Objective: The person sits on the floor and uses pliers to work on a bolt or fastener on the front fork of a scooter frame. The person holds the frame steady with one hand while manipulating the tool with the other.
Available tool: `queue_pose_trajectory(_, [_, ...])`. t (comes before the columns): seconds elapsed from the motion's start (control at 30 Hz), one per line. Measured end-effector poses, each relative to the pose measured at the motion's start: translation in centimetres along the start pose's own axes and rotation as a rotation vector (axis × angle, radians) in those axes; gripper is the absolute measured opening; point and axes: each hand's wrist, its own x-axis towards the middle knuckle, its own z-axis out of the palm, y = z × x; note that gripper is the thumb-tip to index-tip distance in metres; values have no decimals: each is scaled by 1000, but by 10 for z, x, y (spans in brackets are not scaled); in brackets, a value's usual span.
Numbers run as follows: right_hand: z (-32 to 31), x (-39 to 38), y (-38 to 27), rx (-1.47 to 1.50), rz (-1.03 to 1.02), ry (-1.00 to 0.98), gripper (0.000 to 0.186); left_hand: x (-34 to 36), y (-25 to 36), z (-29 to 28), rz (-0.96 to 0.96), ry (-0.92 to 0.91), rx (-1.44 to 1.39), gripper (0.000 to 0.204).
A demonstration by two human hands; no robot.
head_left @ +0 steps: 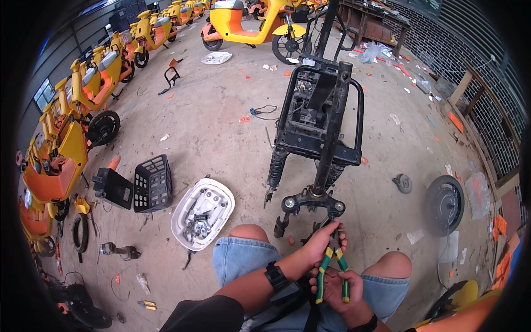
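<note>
Here, nearest the seated person's bare knees, the right hand was wrapped shut around the green-and-yellow handles of a pair of pliers. The left hand was closed on the upper part of the pliers, its fingers up by the tool's nose. That nose pointed at the lower end of the black scooter frame, just under the fork crown, where something small seemed to be gripped, though it was too small to make out.

To do this well, it would probably pay to keep the plier nose square on the part, squeeze steadily with the lower hand, and let the upper hand guide without sliding toward the pinch point.

Left of the frame, a white plastic cover lay on the concrete floor holding loose metal fasteners, with a black basket beyond it. Right of the frame lay a hub wheel. Farther behind the frame stood rows of yellow and orange scooters.
</note>
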Motion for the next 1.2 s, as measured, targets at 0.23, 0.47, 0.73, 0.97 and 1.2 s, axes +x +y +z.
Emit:
queue_pose_trajectory(0.23, [2,-1,2,-50,-27,40,61,-2,0,0,6,-21,20,31])
queue_pose_trajectory(0.47, [-3,-2,0,16,-15,-20,56,-1,-1,-2,0,-49,25,30])
queue_pose_trajectory(0.73, [0,-2,0,-2,-16,17,58,0,-5,-9,-32,-71,20,29])
queue_pose_trajectory(0.97, [-9,-5,-3,-76,-15,10,65,-19,-7,5,-140,-40,68,28])
queue_pose_trajectory(1.2, [-2,-5,-4,-318,-24,196,66,-19,-10,5,-106,52,90,27])
